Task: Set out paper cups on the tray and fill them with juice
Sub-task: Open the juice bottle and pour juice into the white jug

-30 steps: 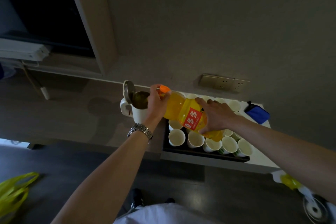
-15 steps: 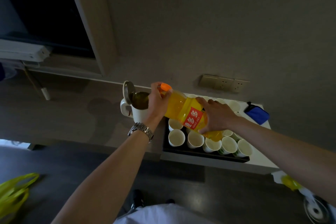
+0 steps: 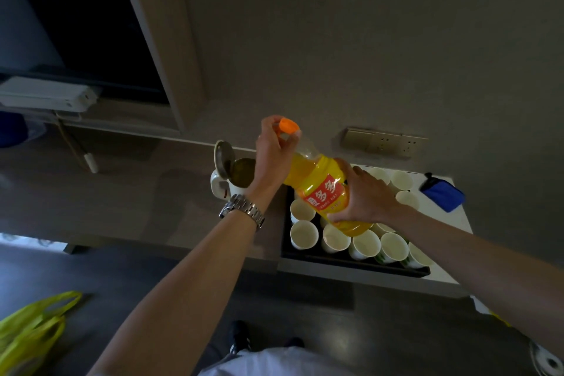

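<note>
- The juice bottle (image 3: 323,192) is held above the black tray (image 3: 351,259) of paper cups (image 3: 304,234), tilted, long axis running from base at lower right to orange cap (image 3: 288,125) at upper left.
- Left hand (image 3: 271,152) pinches the cap with curled fingers.
- Right hand (image 3: 363,195) wraps the bottle's lower body.
- The tray sits on the white counter (image 3: 454,223).
</note>
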Demonstrator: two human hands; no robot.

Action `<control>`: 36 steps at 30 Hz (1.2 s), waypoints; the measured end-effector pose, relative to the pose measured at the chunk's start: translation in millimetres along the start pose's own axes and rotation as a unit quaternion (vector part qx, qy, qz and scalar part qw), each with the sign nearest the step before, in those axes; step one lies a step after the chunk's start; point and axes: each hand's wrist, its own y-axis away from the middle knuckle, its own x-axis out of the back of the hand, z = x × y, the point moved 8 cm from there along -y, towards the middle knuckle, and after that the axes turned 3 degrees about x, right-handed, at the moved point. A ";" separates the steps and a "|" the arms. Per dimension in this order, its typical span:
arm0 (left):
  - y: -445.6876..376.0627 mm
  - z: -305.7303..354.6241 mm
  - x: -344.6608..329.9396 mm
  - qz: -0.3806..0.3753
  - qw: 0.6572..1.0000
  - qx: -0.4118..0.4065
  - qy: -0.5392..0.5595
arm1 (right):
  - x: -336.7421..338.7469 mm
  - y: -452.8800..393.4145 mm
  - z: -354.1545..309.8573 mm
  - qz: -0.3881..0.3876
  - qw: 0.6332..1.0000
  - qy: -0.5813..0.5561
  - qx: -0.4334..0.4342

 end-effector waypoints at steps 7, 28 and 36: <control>-5.7 30.9 -0.4 0.006 1.000 -0.023 0.014 | 1.1 -4.4 -0.2 0.036 0.997 -0.064 0.000; -60.9 118.7 11.7 0.059 0.994 -0.092 0.022 | 12.7 -89.3 -22.5 0.159 0.944 -0.285 0.046; -109.8 116.1 21.5 0.024 0.995 -0.091 0.045 | -4.6 -143.5 -36.0 0.165 0.909 -0.383 0.003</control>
